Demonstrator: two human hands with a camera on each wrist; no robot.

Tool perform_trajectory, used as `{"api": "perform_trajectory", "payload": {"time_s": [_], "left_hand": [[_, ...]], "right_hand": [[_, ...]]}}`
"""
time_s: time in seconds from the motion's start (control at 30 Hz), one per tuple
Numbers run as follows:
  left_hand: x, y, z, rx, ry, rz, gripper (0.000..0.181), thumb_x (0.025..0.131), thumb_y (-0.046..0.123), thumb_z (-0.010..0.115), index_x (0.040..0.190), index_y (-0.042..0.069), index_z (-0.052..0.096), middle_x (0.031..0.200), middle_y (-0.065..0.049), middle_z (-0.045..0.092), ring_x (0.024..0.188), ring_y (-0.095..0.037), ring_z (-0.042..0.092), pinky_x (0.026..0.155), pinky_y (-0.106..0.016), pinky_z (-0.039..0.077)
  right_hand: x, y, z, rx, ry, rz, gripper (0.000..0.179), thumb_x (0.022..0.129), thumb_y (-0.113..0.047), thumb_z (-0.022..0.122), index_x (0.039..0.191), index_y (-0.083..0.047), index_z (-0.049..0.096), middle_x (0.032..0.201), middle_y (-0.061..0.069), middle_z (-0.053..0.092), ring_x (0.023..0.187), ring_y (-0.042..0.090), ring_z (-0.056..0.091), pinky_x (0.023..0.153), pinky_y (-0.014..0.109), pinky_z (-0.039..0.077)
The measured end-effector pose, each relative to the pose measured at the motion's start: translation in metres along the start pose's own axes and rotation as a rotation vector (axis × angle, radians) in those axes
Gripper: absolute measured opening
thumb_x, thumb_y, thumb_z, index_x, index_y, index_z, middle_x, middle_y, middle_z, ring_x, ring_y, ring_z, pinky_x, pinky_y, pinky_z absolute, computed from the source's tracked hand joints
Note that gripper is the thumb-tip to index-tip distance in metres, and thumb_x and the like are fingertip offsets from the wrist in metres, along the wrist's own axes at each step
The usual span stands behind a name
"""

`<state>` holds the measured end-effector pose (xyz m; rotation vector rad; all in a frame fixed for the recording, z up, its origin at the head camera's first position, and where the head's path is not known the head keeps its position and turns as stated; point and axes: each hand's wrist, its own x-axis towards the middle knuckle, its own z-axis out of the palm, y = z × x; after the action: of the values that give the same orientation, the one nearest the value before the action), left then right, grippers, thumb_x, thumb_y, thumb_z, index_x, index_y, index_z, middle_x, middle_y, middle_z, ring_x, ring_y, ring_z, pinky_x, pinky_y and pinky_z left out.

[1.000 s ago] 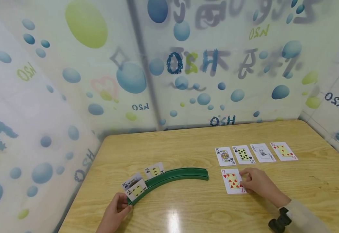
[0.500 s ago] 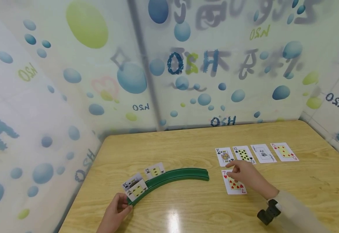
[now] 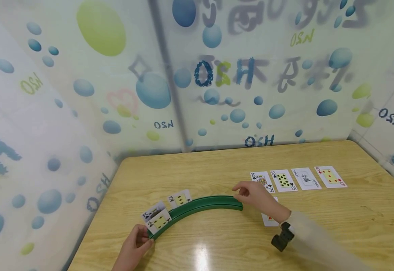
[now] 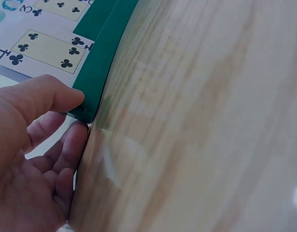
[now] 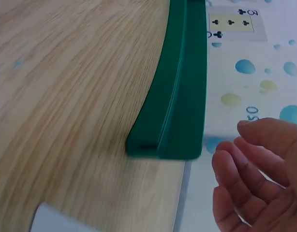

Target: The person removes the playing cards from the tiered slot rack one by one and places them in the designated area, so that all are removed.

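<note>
My left hand [image 3: 134, 246] pinches the left end of a curved green playing card holder [image 3: 214, 202]; in the left wrist view the thumb lies on its face at the corner. A four of clubs [image 3: 158, 222], a king [image 3: 153, 209] partly behind it and a three of clubs [image 3: 180, 198] stand in the holder's left half. My right hand [image 3: 259, 199] is at the holder's right end, holding nothing, its fingers loosely bent. In the right wrist view a gap shows between those fingers and the holder [image 5: 182, 96]. My right forearm hides most of the seven of hearts [image 3: 269, 221].
Farther back on the right of the wooden table [image 3: 217, 241] lies a row of face-up cards: a king of clubs [image 3: 266, 183], a ten of spades [image 3: 283, 180], a joker [image 3: 306, 178] and a five of diamonds [image 3: 330, 177]. A patterned wall [image 3: 224, 113] rises behind the table.
My right hand has left the right edge of the seven of hearts and moved left across it to the holder's right end. The left hand and the cards have stayed in place.
</note>
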<state>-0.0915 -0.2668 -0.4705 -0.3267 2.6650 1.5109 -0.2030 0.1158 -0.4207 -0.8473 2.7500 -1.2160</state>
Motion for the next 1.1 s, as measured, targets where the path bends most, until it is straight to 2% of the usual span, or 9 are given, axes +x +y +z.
{"api": "perform_trajectory", "payload": {"time_s": [0.23,0.37,0.67,0.83,1.1], "left_hand": [[0.001,0.000,0.000,0.014,-0.001,0.001,0.031,0.081,0.002,0.066,0.104,-0.002,0.046,0.094,-0.008,0.054,0.082,-0.017,0.052,0.069,-0.025,0.045],[0.002,0.000,0.000,0.033,-0.003,0.006,0.031,0.081,0.002,0.066,0.104,-0.002,0.045,0.094,-0.008,0.054,0.083,-0.017,0.053,0.069,-0.026,0.045],[-0.001,0.006,-0.001,0.017,0.004,0.007,0.029,0.081,0.001,0.065,0.103,-0.002,0.046,0.093,-0.009,0.054,0.082,-0.018,0.052,0.070,-0.026,0.045],[-0.003,0.008,-0.001,0.014,0.004,0.004,0.028,0.081,0.000,0.064,0.103,-0.002,0.046,0.093,-0.009,0.054,0.082,-0.018,0.052,0.069,-0.026,0.046],[-0.002,0.006,0.000,0.007,0.004,-0.004,0.028,0.081,0.000,0.064,0.103,-0.002,0.046,0.093,-0.009,0.053,0.082,-0.018,0.052,0.069,-0.026,0.046]], "right_hand": [[0.021,-0.016,0.020,0.044,-0.021,-0.079,0.018,0.085,-0.014,0.065,0.101,-0.004,0.066,0.083,-0.003,0.060,0.072,0.010,0.055,0.062,0.024,0.046],[0.030,-0.024,0.031,0.071,-0.064,-0.090,0.019,0.087,-0.016,0.063,0.103,-0.006,0.066,0.087,-0.004,0.060,0.076,0.010,0.055,0.066,0.025,0.046],[0.048,-0.036,0.057,0.118,-0.116,-0.129,0.025,0.087,-0.017,0.063,0.108,-0.003,0.064,0.101,0.008,0.061,0.087,0.020,0.055,0.075,0.033,0.047],[0.053,-0.041,0.068,0.135,-0.147,-0.108,0.025,0.087,-0.016,0.064,0.109,-0.004,0.064,0.102,0.007,0.060,0.089,0.019,0.054,0.076,0.035,0.046],[0.065,-0.044,0.082,0.110,-0.174,-0.091,0.022,0.085,-0.017,0.066,0.105,-0.008,0.066,0.097,0.002,0.061,0.086,0.016,0.056,0.072,0.028,0.046]]}}
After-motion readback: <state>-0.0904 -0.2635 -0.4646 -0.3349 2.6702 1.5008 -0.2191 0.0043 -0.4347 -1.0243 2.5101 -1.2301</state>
